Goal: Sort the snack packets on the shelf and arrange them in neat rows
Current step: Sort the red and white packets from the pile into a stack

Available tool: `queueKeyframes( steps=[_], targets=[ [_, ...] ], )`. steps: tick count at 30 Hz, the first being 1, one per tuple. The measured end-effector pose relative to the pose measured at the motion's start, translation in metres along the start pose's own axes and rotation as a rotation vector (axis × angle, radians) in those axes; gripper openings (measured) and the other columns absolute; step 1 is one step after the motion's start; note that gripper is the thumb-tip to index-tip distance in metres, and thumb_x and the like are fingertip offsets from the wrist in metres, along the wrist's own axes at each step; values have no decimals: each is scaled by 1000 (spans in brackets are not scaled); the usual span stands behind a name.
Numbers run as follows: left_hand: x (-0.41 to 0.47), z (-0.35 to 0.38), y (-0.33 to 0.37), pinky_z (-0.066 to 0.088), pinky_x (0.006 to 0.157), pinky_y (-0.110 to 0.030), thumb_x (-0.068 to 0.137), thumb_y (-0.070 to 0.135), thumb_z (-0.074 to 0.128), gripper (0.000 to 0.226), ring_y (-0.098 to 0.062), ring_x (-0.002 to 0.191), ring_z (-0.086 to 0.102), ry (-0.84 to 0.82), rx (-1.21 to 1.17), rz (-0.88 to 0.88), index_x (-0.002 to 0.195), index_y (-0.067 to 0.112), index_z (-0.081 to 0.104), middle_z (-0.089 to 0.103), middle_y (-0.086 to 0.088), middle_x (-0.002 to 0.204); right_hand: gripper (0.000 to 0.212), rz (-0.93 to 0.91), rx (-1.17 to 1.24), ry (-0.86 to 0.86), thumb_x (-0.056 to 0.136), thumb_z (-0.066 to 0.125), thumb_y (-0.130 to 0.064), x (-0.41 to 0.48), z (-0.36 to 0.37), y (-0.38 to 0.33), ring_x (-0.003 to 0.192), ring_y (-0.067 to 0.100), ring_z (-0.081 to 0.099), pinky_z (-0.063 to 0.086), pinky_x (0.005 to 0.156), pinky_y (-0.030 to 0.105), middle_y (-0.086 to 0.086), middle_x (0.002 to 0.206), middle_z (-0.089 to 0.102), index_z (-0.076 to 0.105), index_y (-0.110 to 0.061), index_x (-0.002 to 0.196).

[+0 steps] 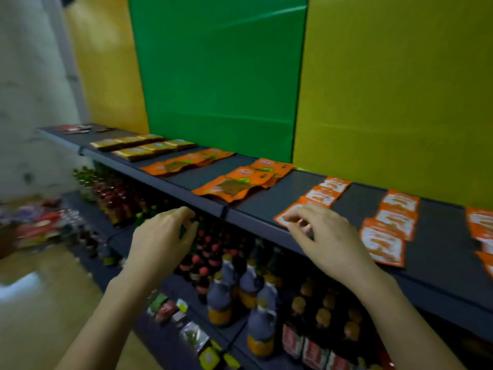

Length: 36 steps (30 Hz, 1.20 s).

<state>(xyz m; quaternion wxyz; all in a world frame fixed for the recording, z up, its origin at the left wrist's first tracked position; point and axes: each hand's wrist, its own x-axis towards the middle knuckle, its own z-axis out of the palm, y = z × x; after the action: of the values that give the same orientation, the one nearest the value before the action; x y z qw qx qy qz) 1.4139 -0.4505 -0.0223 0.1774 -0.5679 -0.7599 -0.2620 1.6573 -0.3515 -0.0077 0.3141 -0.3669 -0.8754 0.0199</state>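
Right hand (324,236) at centre right of frame: fingers (292,217) spread loose over near end of orange-white packet row (324,192) on shelf (266,204); whether touching, cannot tell, blurred. Left hand (162,236) centre left, fingers curled, empty, before shelf edge. Further packet rows: orange-white (392,225) right, orange (240,182) centre, yellow (144,148) upper left. Bottles (226,295) on lower shelf.

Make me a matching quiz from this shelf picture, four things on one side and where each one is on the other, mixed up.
Things:
1. yellow packets
2. bottles
3. right hand
4. left hand

Places:
A. below the top shelf
B. far left on the top shelf
C. at the shelf's front edge, on an orange-and-white packet
D. in front of the shelf, touching no packet

Pairs: 1-B, 2-A, 3-C, 4-D
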Motion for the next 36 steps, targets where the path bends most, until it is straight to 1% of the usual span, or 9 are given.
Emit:
queueKeyframes(
  steps=[4,6,8,11,14,17,23,28,36],
  targets=[
    [-30,-20,-99,33,54,-25,90,31,55,19,-22,87,66,-9,119,-134,101,19,64,70,3,93,23,-79,50,-88,94,46,-37,23,72,-68,108,10,53,44,81,25,-13,114,57,58,-30,112],
    [-45,-30,-143,37,52,-28,91,33,51,17,-19,84,64,-46,185,-189,97,20,62,67,5,88,24,-101,89,-128,95,44,-38,33,104,-101,110,9,52,48,81,25,-15,118,55,56,-31,115],
    [-58,-39,-183,48,57,-29,92,37,49,19,-15,82,63,-87,235,-241,99,23,60,66,7,90,24,-125,114,-166,95,44,-38,44,133,-133,110,8,52,49,80,25,-16,118,55,56,-32,115],
    [-74,-55,-232,52,62,-31,91,36,50,20,-17,82,64,-87,214,-315,103,23,60,68,5,94,23,-170,123,-200,94,45,-38,64,170,-173,108,8,53,48,79,25,-16,115,56,57,-32,113],
    [-82,-66,-275,54,66,-33,90,34,53,23,-19,84,65,-57,228,-381,107,21,62,69,3,95,23,-199,121,-215,93,46,-38,87,200,-204,108,8,53,44,77,24,-16,116,55,57,-32,112],
    [-84,-66,-316,51,62,-29,90,33,53,24,-18,83,65,-42,264,-434,108,21,63,70,4,96,24,-214,109,-230,93,46,-39,111,231,-225,108,9,54,40,73,23,-17,117,55,56,-33,114],
    [-91,-37,-397,47,61,-26,89,37,52,22,-15,84,64,-69,273,-585,104,25,64,69,7,95,24,-232,111,-304,94,45,-40,159,316,-261,109,8,54,39,73,23,-17,118,55,55,-33,115],
    [-68,-13,-471,35,58,-21,89,39,52,23,-9,81,60,-104,316,-648,105,27,64,67,11,95,27,-265,140,-346,94,45,-40,223,389,-299,110,9,53,33,71,21,-16,120,55,55,-32,117],
    [6,-9,-586,37,57,-24,86,33,59,16,-16,81,63,-39,367,-694,95,22,67,68,7,87,25,-324,230,-335,94,45,-39,332,488,-377,106,10,53,37,69,23,-15,115,57,55,-33,116]
  ],
)
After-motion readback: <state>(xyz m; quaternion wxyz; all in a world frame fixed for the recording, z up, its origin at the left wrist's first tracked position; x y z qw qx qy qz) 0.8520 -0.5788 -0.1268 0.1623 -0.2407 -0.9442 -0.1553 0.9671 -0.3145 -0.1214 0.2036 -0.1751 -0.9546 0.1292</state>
